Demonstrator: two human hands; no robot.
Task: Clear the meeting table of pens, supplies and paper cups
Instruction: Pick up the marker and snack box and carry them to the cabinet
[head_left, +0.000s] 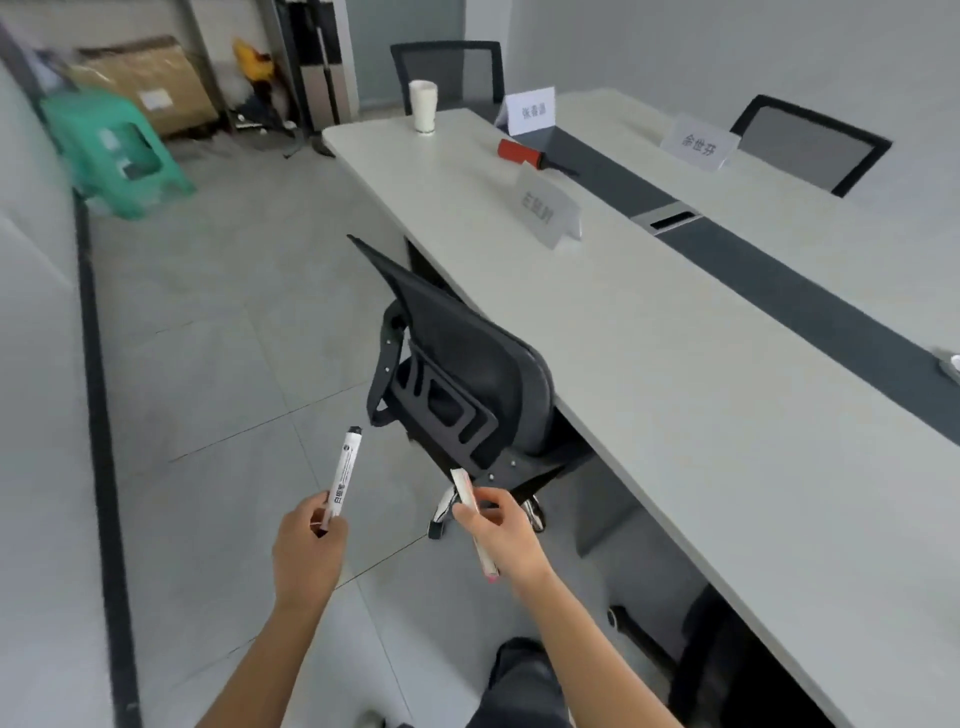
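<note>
Where both hands hang over the tiled floor, just off the near edge of the table (649, 338), each one holds a marker. The left hand (309, 540) pinches the lower end of a white marker with a black cap (344, 473), fingers curled round the barrel, so that it stands almost upright with the cap at the top. The right hand (501, 535) has thumb and fingers closed round a second marker with a pinkish-red end (464, 488); this one slants, red end down by the wrist, pale end up. The two markers are apart, and neither touches the table.

On the table, a white paper cup (423, 106) stands upright near the far end, and a red and black tool (530, 156) lies beside the dark strip (779, 275) running down the middle. Three white name cards (548, 208) stand on the top. A black office chair (462, 374) sits against the near edge, just beyond the hands. A green plastic stool (114, 150) and a cardboard box (150, 78) are by the far wall.
</note>
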